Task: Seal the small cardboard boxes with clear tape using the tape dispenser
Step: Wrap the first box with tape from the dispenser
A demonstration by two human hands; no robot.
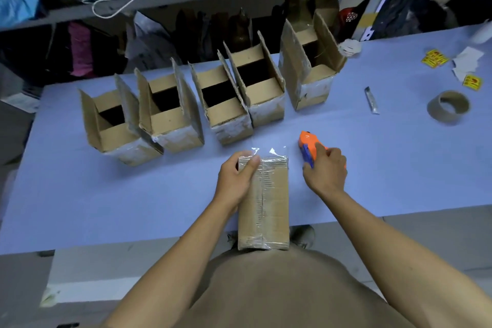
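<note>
The right hand (pixel 326 170) grips the orange tape dispenser (pixel 308 148), fingers curled over its body, at centre right of the frame. The dispenser's nose points toward the top of the frame and rests on or just above the blue table (pixel 372 168) (contact cannot be confirmed).

The left hand (pixel 237 178) presses on the closed box (pixel 263 200) at lower centre, thumb laid across the far end of the lid, the other fingers hidden down the left side. The box lies with its long axis running from the bottom of the frame toward the top; its near end overhangs the table edge. A strip of clear tape (pixel 269 153) runs along the top seam, and its loose end sticks out past the far edge, not yet folded down.

The dispenser sits just to the right of the box's far end, apart from it. The left hand is therefore nearer to the loose tape end, and smoothing it down probably falls to that hand.

Five open boxes (pixel 170 114) stand in a row across the upper centre, flaps up, awaiting sealing. An empty tape core (pixel 448 108) lies at the right.
</note>
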